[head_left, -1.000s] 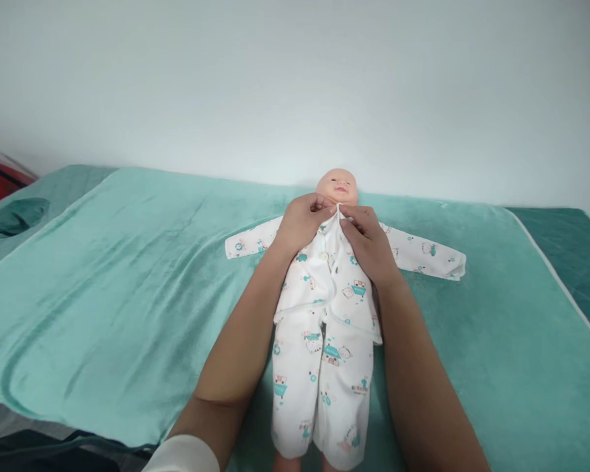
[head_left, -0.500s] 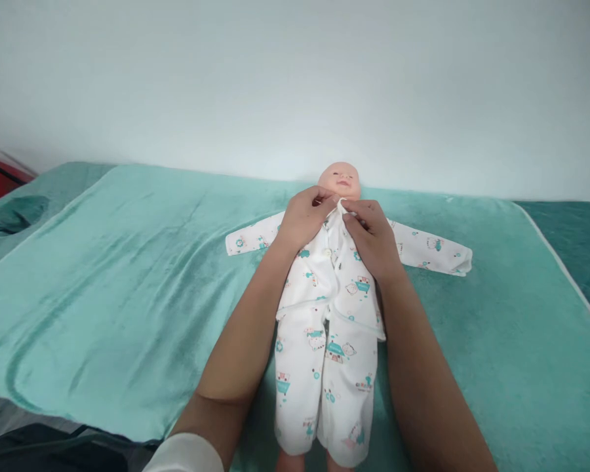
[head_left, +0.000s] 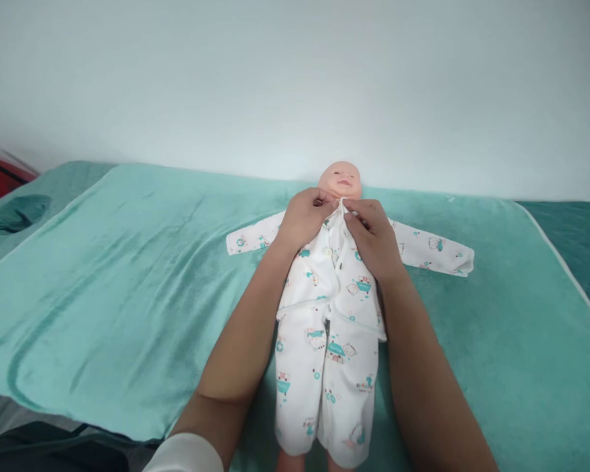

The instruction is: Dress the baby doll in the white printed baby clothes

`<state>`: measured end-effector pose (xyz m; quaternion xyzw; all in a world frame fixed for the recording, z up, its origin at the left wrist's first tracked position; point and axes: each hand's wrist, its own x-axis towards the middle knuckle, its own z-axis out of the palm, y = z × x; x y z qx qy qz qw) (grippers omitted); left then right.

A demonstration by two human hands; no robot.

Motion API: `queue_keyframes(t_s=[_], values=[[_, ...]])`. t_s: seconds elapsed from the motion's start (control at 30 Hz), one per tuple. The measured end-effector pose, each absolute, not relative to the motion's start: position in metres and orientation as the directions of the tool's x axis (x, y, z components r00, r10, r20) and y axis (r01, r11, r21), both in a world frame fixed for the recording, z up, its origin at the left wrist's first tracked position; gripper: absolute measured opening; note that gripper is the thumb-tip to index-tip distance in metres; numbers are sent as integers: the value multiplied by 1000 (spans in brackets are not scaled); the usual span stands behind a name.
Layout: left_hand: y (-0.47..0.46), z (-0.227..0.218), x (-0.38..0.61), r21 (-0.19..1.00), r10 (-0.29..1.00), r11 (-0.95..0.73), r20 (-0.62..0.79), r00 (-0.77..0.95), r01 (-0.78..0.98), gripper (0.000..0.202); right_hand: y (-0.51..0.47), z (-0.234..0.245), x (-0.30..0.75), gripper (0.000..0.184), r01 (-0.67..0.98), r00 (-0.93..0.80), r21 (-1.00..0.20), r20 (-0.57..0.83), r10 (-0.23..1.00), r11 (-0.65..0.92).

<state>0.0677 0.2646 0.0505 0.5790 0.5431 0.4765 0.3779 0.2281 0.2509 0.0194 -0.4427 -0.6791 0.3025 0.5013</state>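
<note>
A baby doll [head_left: 340,178] lies on its back, dressed in a white printed shirt [head_left: 309,278] and matching pants [head_left: 299,367]. Both of the shirt's long sleeves stretch out sideways. At the doll's neck, my left hand [head_left: 307,215] pinches one side of the shirt's collar between thumb and fingers. My right hand [head_left: 373,236] is closed on the collar's other edge, close against the left fingertips. A button [head_left: 328,252] shows on the shirt front below my hands. Whatever lies right between my fingertips is too small to make out.
A light green blanket [head_left: 128,282] with some wrinkles covers the bed under the doll. Darker green cloth [head_left: 565,236] shows at the right edge. A white wall [head_left: 295,85] rises behind, and a red object [head_left: 0,182] sits at the far left.
Almost nothing differs. My fingers have shifted very slightly at the collar, and both hands keep their pinch there.
</note>
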Motion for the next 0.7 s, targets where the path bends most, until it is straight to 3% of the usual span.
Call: queue_keyframes(t_s=[0.13, 0.4, 0.7], values=[[265, 50, 66, 935, 988, -121, 147, -56, 334, 9, 250, 21, 228, 26, 336, -133, -830, 427, 895, 446], [262, 56, 71, 880, 983, -137, 176, -44, 456, 31, 250, 24, 230, 29, 469, -197, -735, 453, 869, 490], [260, 59, 73, 839, 981, -120, 184, -68, 531, 24, 250, 24, 229, 27, 439, -177, -769, 434, 883, 465]])
